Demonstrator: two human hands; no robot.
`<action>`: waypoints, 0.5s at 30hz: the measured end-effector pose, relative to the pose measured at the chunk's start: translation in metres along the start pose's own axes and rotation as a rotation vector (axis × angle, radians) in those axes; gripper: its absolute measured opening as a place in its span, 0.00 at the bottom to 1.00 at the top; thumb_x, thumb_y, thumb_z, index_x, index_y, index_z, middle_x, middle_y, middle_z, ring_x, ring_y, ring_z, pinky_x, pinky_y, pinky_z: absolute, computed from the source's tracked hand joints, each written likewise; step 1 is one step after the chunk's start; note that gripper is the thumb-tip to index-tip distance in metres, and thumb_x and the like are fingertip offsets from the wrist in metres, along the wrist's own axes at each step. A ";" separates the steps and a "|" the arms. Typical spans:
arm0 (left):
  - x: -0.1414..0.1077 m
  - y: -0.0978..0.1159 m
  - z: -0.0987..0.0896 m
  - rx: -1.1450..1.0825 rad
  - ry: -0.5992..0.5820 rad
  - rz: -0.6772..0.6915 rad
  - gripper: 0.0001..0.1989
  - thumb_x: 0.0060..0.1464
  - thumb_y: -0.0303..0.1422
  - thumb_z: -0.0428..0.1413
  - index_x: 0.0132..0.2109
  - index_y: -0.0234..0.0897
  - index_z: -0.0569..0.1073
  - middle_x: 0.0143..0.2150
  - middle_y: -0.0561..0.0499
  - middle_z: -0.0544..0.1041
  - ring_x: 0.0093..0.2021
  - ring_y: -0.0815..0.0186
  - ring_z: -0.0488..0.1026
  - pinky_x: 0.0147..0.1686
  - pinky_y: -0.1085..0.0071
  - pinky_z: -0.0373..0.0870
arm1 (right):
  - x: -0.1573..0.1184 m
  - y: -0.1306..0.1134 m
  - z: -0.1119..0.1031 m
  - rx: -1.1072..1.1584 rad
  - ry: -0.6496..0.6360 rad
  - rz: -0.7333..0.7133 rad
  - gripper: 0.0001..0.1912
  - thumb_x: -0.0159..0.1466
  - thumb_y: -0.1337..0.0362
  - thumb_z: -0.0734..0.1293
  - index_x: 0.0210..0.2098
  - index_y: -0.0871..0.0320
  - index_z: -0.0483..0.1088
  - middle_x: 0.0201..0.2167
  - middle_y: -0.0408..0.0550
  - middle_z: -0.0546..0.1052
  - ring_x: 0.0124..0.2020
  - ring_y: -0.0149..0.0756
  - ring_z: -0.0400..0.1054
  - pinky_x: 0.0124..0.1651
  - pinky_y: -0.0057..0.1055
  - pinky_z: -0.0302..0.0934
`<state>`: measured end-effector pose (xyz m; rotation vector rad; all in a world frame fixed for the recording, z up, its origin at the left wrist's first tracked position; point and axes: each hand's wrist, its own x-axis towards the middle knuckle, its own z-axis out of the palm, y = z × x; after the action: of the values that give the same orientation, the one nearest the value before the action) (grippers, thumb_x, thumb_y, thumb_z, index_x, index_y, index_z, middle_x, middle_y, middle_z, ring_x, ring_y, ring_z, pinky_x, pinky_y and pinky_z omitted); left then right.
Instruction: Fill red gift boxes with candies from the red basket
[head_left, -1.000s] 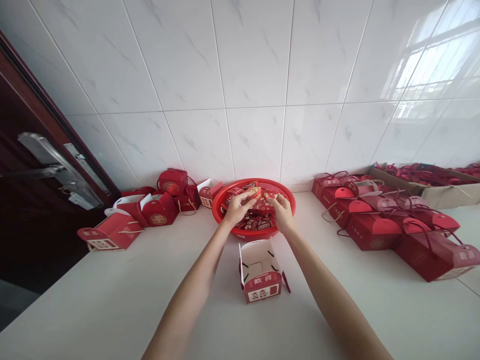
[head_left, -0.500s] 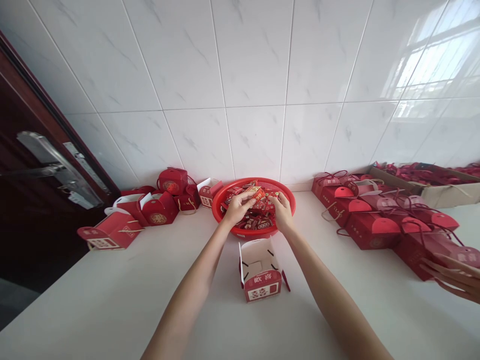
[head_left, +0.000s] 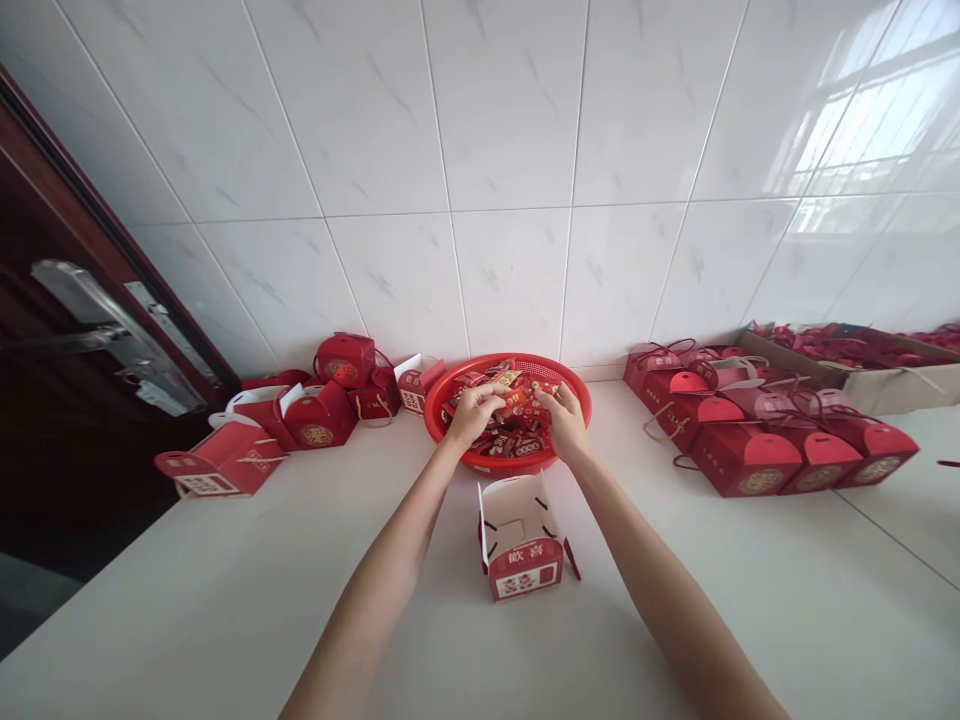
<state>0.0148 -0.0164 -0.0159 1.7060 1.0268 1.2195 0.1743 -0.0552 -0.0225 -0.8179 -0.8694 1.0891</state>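
Both my hands are over a red plastic basket (head_left: 480, 466) heaped with wrapped candies (head_left: 517, 443). Between the thumb and fingers of my left hand (head_left: 470, 413) is a red-and-gold wrapped candy (head_left: 513, 402). My right hand (head_left: 566, 420) is closed in a pinch at the basket's right side; its fingertips are partly hidden, and I cannot make out what they hold. In front of the basket an open red gift box (head_left: 525, 577) stands upright, its white inside showing and its flaps spread.
Several red gift boxes (head_left: 319, 418) stand to the left, near a dark door (head_left: 90, 300). On the right are rows of closed red boxes (head_left: 750, 458) with cord handles. Behind them lies a cardboard carton (head_left: 892, 390) of red items. A tiled wall (head_left: 510, 280) backs the table.
A red box at the front right and the other person's hand on it have gone from view. The candy in my left hand has turned, and my right hand is slightly nearer it.
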 end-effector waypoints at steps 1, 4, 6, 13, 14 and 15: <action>0.000 0.001 0.000 -0.003 0.017 0.001 0.09 0.48 0.31 0.55 0.34 0.37 0.80 0.22 0.53 0.77 0.25 0.62 0.75 0.30 0.66 0.73 | 0.001 0.001 0.000 0.018 0.006 0.010 0.11 0.51 0.57 0.72 0.31 0.52 0.70 0.33 0.41 0.77 0.39 0.39 0.71 0.42 0.34 0.66; 0.001 0.002 -0.001 -0.014 0.038 0.017 0.08 0.46 0.31 0.53 0.26 0.39 0.76 0.21 0.54 0.75 0.25 0.63 0.73 0.29 0.68 0.71 | 0.002 0.002 0.000 0.046 0.020 0.035 0.11 0.51 0.57 0.72 0.30 0.52 0.69 0.32 0.40 0.77 0.37 0.38 0.71 0.42 0.35 0.67; 0.001 0.002 -0.001 -0.013 0.037 0.021 0.08 0.46 0.32 0.52 0.24 0.39 0.75 0.22 0.54 0.75 0.25 0.63 0.73 0.29 0.68 0.72 | 0.002 0.002 0.000 0.041 0.023 0.021 0.11 0.51 0.56 0.72 0.30 0.52 0.69 0.32 0.40 0.77 0.36 0.38 0.71 0.41 0.35 0.67; 0.001 0.002 0.000 -0.005 0.023 0.032 0.09 0.47 0.36 0.57 0.34 0.38 0.80 0.30 0.52 0.80 0.30 0.61 0.76 0.33 0.66 0.75 | 0.004 0.003 0.000 -0.027 0.062 -0.003 0.12 0.50 0.57 0.74 0.31 0.52 0.71 0.37 0.43 0.78 0.47 0.42 0.70 0.44 0.33 0.65; 0.001 0.002 0.000 -0.001 0.022 0.044 0.11 0.47 0.37 0.58 0.36 0.38 0.80 0.32 0.51 0.81 0.31 0.60 0.77 0.35 0.65 0.75 | 0.005 0.005 0.000 -0.030 0.074 0.007 0.11 0.50 0.57 0.74 0.31 0.52 0.72 0.37 0.44 0.78 0.49 0.42 0.69 0.45 0.32 0.65; 0.001 0.001 0.000 0.007 0.025 0.058 0.12 0.48 0.38 0.59 0.37 0.37 0.80 0.34 0.50 0.82 0.33 0.59 0.77 0.37 0.64 0.75 | 0.006 0.006 0.000 -0.025 0.071 0.023 0.11 0.50 0.57 0.73 0.31 0.52 0.72 0.37 0.43 0.78 0.48 0.42 0.70 0.44 0.32 0.65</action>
<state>0.0151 -0.0158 -0.0144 1.7407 1.0034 1.2779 0.1737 -0.0481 -0.0268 -0.8841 -0.8166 1.0653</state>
